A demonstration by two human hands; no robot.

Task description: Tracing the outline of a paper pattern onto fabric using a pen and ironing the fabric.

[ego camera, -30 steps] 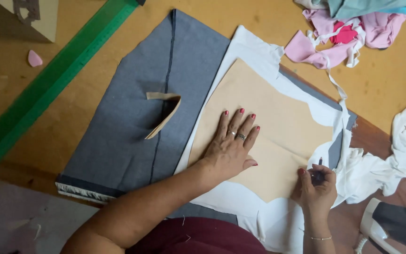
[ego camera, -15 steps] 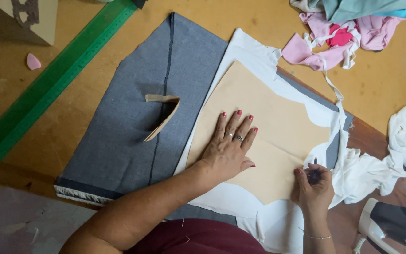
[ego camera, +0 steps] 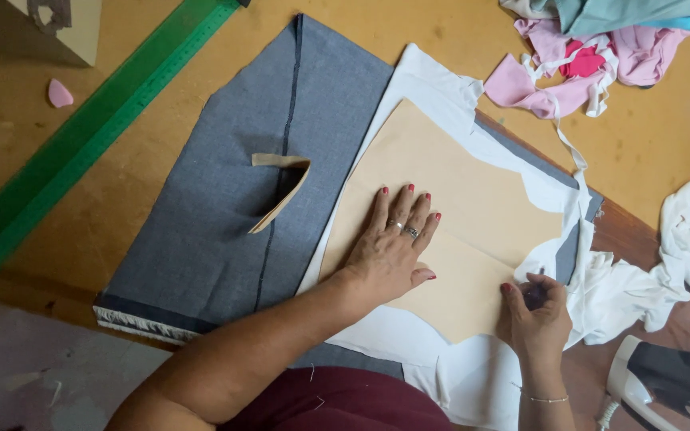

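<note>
While our left hand lies flat and open on the tan paper pattern, our right hand pinches a small dark marker at its near right edge, over white fabric and grey cloth mid-worktop.

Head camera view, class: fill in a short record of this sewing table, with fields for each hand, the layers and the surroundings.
left hand: flat, fingers spread, on the tan paper pattern piece
right hand: at the pattern's lower right edge, pinching something small and dark; cannot tell what
layers: pattern on white fabric, on grey denim cloth
surroundings: long green ruler, pink fabric scraps, white iron
</note>
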